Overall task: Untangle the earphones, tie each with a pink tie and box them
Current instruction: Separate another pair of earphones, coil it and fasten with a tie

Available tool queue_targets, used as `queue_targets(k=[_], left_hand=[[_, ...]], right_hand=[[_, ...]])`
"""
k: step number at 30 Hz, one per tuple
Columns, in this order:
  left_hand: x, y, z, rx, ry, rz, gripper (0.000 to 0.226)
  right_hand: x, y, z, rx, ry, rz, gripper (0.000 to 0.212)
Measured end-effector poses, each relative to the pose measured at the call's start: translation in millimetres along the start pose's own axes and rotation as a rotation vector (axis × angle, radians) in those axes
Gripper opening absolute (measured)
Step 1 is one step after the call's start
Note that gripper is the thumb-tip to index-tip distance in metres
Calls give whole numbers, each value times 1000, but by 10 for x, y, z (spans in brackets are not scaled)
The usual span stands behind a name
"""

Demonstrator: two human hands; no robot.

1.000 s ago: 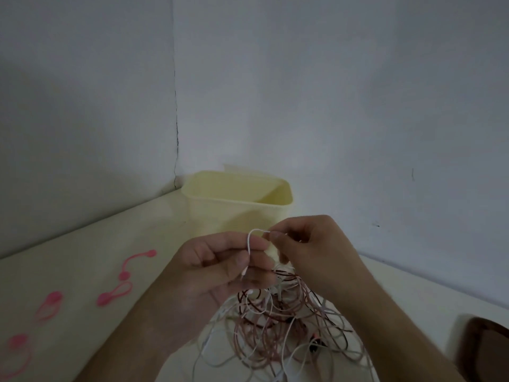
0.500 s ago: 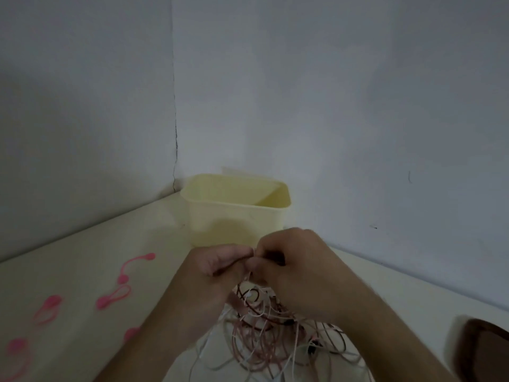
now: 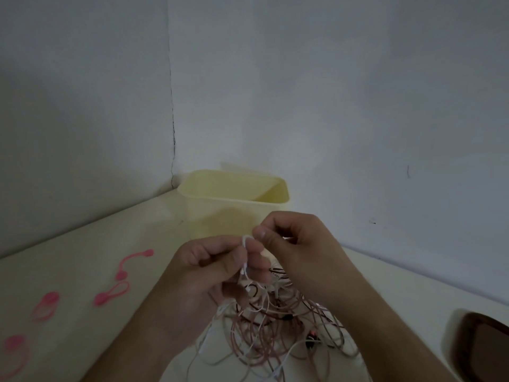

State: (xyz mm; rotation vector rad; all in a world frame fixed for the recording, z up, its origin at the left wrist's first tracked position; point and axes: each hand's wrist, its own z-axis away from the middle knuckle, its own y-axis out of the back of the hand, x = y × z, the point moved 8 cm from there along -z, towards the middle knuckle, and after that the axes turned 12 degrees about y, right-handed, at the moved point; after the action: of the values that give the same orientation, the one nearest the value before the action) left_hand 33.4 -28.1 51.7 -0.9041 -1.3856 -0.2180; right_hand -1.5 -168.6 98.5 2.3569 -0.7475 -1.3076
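The left hand (image 3: 209, 268) has a narrow grip: its thumb and fingers are curled round a white earphone cable (image 3: 246, 253), which loops up above the fingertips and hangs down past them. The right hand (image 3: 300, 248) meets it from the other side, forefinger and thumb pinching the top of the same white loop, the other fingers curled in. Both hands are raised above the surface (image 3: 82, 257), close together, fingertips almost touching.

Below them hangs and lies the tangle of earphones (image 3: 272, 332), white and pinkish-brown cables wound through each other, with a few dark parts among them; how many earphones it contains cannot be told. It rests on the surface between the two forearms.

Behind the hands, in the corner of the two walls, stands one pale yellow box (image 3: 228, 208), open at the top, its contents hidden.

To the left on the surface lie four pink ties (image 3: 113, 293): one stretched out long nearest the box, one looped just below it, and two more looped further left towards the edge of the view.

At the far right edge sits one dark brown object (image 3: 484, 346), only partly in view.
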Motion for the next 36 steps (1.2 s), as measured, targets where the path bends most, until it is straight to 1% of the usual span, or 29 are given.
queue_targets(k=[2, 4, 5, 7, 9, 10, 12, 14, 17, 19, 21, 23, 25, 27, 29, 31, 33, 34, 36], left_hand=[[67, 76, 3, 89, -65, 111, 22], [117, 157, 6, 182, -122, 144, 26], [133, 191, 6, 228, -147, 106, 26], [141, 235, 12, 317, -187, -54, 25], [133, 227, 15, 390, -217, -266, 23], [110, 221, 6, 408, -222, -358, 27], [33, 185, -32, 376, -175, -472, 38], [-57, 123, -75, 259, -71, -465, 35], [-142, 77, -96, 90, 56, -310, 19], [-139, 48, -79, 2, 77, -201, 22], [-103, 10, -58, -52, 66, -76, 24], [-51, 1, -30, -45, 14, 28, 23], [-17, 55, -28, 29, -25, 133, 30], [21, 129, -35, 123, -76, 167, 32], [58, 189, -32, 218, -124, 62, 35], [82, 236, -30, 314, -164, -145, 32], [72, 240, -35, 357, -166, -313, 29], [47, 225, -44, 346, -150, -353, 29], [-16, 161, -58, 271, -88, -380, 30]], right_hand=[[27, -78, 12, -69, -32, 70, 30], [31, -196, 31, -179, -65, 142, 31], [11, -253, 41, -234, -66, 173, 31], [-47, -338, 53, -320, -32, 240, 26], [-94, -357, 60, -360, 18, 312, 25], [-106, -339, 61, -357, 28, 330, 24], [-107, -237, 47, -310, 13, 338, 23], [-95, -102, 27, -226, -2, 305, 21], [-81, 51, 3, -99, 15, 238, 21], [-62, 100, 2, -31, 25, 191, 21], [-39, 100, -3, -1, 30, 136, 21], [-23, 30, -5, -39, 37, 123, 24], [-19, -101, 3, -113, 46, 153, 31], [-27, -259, 21, -208, 40, 223, 32], [-42, -389, 48, -316, 28, 313, 26], [-64, -431, 71, -390, 11, 388, 23], [-110, -370, 65, -369, 1, 371, 22], [-136, -315, 57, -330, 1, 348, 21], [-158, -185, 32, -243, 7, 322, 22]])
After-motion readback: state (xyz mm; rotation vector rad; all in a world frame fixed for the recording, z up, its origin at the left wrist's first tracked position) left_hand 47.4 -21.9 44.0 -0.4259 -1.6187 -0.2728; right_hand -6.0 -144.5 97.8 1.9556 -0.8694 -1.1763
